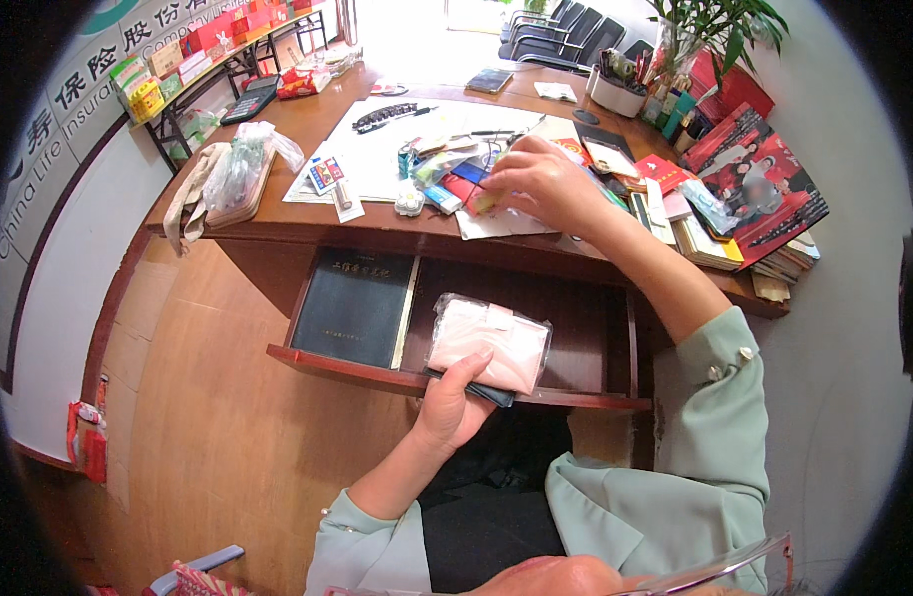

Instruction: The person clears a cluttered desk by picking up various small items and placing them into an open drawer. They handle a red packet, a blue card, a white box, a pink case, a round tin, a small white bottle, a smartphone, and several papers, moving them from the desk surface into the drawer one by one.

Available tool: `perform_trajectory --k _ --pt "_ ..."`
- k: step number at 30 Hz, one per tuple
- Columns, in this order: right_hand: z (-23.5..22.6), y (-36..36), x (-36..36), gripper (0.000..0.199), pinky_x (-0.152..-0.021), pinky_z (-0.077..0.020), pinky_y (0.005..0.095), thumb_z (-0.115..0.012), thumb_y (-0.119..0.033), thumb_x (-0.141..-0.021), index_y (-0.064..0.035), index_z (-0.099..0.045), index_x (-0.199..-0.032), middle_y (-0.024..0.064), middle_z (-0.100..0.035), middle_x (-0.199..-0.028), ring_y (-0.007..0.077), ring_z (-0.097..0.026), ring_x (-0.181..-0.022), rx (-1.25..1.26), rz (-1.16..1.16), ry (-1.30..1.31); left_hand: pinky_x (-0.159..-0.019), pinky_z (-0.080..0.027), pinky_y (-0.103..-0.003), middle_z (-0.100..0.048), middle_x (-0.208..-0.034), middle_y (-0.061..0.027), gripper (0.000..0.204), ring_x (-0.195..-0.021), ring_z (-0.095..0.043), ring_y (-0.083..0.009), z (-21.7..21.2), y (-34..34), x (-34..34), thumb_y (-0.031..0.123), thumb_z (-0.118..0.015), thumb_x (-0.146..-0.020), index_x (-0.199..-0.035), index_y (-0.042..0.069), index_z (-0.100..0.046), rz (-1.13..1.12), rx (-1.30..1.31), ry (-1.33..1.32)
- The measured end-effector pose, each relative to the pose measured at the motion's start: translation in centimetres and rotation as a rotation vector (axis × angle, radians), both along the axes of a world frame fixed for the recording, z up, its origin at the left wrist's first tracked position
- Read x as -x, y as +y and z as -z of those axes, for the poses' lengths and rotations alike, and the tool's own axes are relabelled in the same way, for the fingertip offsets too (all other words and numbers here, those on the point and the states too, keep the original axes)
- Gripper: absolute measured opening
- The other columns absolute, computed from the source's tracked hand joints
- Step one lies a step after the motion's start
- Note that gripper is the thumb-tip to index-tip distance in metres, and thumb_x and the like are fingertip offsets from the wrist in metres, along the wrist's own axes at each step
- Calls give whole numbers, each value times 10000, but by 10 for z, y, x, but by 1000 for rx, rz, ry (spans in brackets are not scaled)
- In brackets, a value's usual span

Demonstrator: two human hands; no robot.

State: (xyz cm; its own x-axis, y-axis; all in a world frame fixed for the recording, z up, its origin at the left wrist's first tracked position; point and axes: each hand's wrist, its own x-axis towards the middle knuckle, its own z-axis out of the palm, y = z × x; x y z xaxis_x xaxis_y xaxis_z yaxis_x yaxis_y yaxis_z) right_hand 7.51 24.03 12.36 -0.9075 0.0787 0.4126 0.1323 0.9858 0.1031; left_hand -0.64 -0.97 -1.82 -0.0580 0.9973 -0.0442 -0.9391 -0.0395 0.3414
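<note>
My left hand [455, 405] is closed on a pink wallet-like booklet [491, 343] in clear plastic. A dark flat item [497, 396] sits beneath it in the same grip. They are over the front of a pulled-out drawer [596, 401], where a dark hardcover notebook [357, 308] lies on the left. My right hand [548, 186] reaches over the desk, its fingers bent together at a heap of small items. Blue packets [443, 198] and a small clear flower-shaped box [409, 203] lie by it. What its fingertips grip, if anything, is hidden.
Plastic bags on a beige cloth bag [243, 177] lie at the desk's left end, near a calculator [251, 99]. Books [705, 243], a framed photo [760, 189] and a white pen holder [617, 96] crowd the right. Chairs [561, 38] stand beyond.
</note>
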Motion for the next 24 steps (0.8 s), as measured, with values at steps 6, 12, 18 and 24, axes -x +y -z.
perform_trajectory --k 6,12,18,24 --pt "6 29 11 178 -881 -513 392 -735 -95 -804 -82 -738 -982 54 -692 -1036 277 -604 -1009 -66 126 272 -1078 -444 -473 -569 -1294 -121 478 -1235 -550 -271 -1 0 0 36 -616 -916 -1366 51 -457 8 -19 8" --pt "13 -16 4 225 -921 -486 385 -653 -123 -800 -142 -691 -1021 13 -678 -1031 224 -592 -1034 -198 -106 95 -1081 -441 -469 -568 -1295 -118 470 -1237 -548 -268 3 -1 0 45 -609 -925 -1370 57 -457 4 -24 -3" --pt "23 1 15 271 -972 -472 370 -626 -125 -845 -109 -691 -1107 53 -704 -1066 240 -601 -1105 -195 89 -29 -1085 -437 -464 -562 -1299 -118 474 -1239 -546 -267 1 -2 -1 51 -609 -927 -1374 62 -453 3 -26 8" --pt "3 3 19 273 -877 -506 383 -641 -40 -801 -73 -693 -1067 87 -690 -927 259 -631 -971 -163 73 184 -1079 -443 -462 -561 -1302 -120 469 -1239 -547 -265 3 -3 0 58 -608 -930 -1372 58 -451 -16 -38 17"
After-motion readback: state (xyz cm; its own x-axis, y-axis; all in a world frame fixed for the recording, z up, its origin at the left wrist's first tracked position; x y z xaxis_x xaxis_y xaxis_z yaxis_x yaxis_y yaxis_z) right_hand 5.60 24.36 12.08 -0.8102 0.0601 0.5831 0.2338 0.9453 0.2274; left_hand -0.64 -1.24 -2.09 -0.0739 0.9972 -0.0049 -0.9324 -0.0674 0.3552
